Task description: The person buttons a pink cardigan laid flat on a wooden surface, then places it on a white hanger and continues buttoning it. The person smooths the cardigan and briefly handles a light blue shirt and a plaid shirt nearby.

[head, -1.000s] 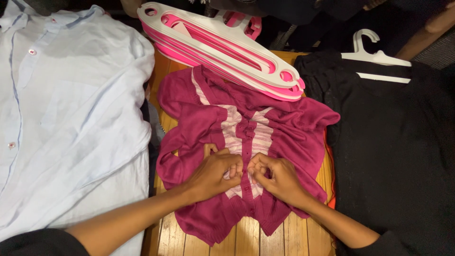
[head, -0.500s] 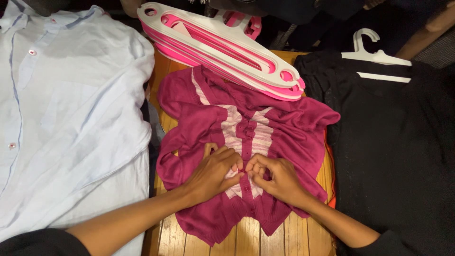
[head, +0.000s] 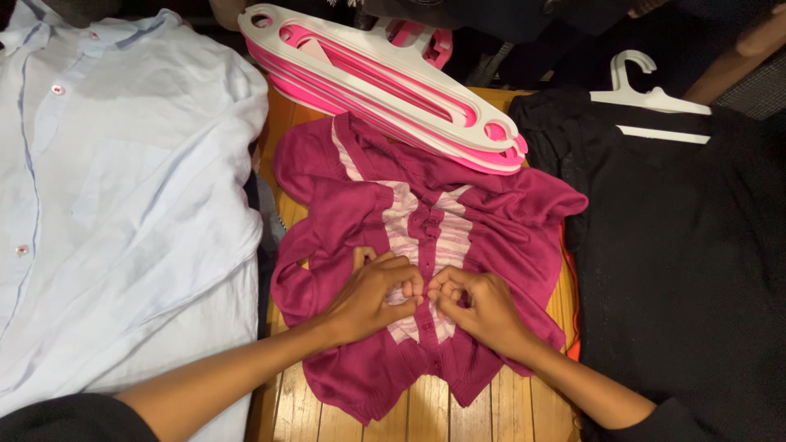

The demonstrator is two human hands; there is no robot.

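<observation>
A magenta knitted cardigan (head: 508, 221) with a pale pink striped front panel lies flat on a slatted wooden table (head: 426, 417). My left hand (head: 372, 295) and my right hand (head: 479, 307) meet at the middle of its button strip, fingertips pinching the fabric on either side of the placket. Both hands press on the lower half of the garment. Whatever sits between the fingertips is too small to make out.
A stack of pink and white plastic hangers (head: 385, 78) rests across the cardigan's collar. A light blue button shirt (head: 115, 205) lies to the left. A black garment (head: 679, 262) on a white hanger (head: 647, 98) lies to the right.
The hands stay at the centre of the cardigan; only the fingers shift slightly along the button strip.
</observation>
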